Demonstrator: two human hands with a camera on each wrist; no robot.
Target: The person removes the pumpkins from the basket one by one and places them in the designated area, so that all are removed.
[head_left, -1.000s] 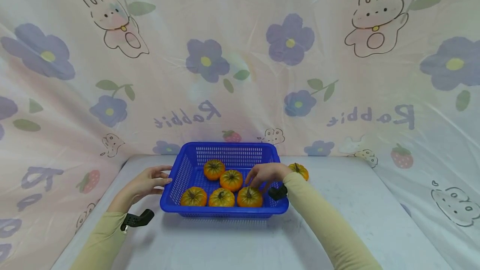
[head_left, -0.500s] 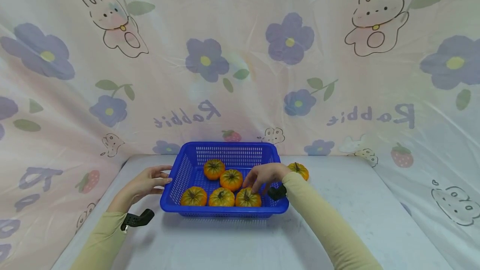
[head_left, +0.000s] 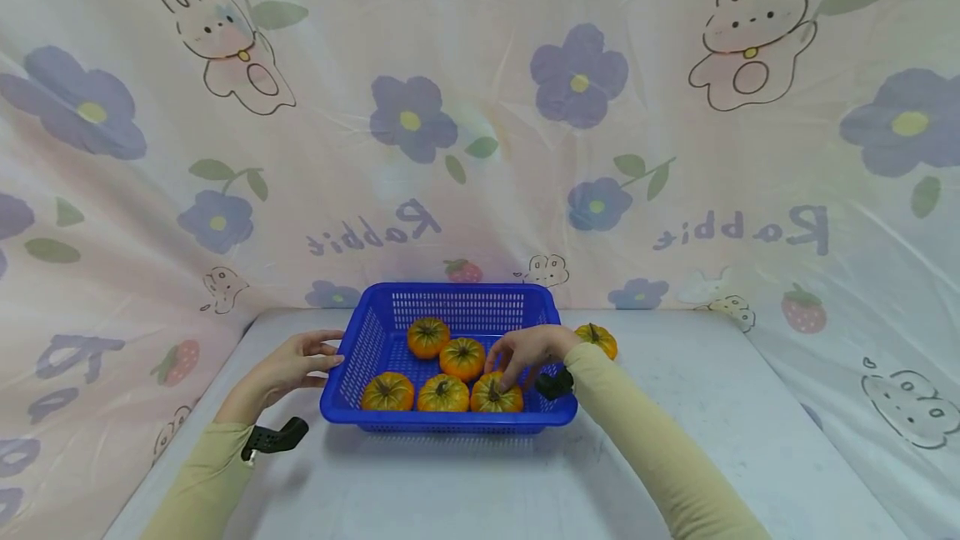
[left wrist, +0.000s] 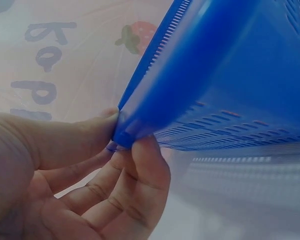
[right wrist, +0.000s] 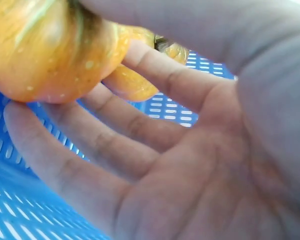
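My left hand [head_left: 296,367] pinches the left rim of a blue plastic basket [head_left: 450,419], thumb on one side and fingers beneath, as the left wrist view [left wrist: 140,135] confirms. Inside the basket my right hand [head_left: 528,350] holds the front right small orange pumpkin [head_left: 497,397]. Its thumb lies over the top by the stem, while the fingers touch the far and lower side of that pumpkin [right wrist: 50,55] in the right wrist view. Two more pumpkins stand beside it in the front row, one [head_left: 443,395] close to its left and another [head_left: 387,393] further left.
Behind the front row sit two other pumpkins, one mid-basket [head_left: 462,359] and one further back [head_left: 428,338]. Outside, past the basket's right wall, another pumpkin [head_left: 597,340] lies on the white table [head_left: 720,407]. A patterned curtain [head_left: 480,173] hangs behind.
The front right pumpkin has shifted slightly left, towards its neighbour. My right thumb has come down near its stem. My left hand stays on the rim.
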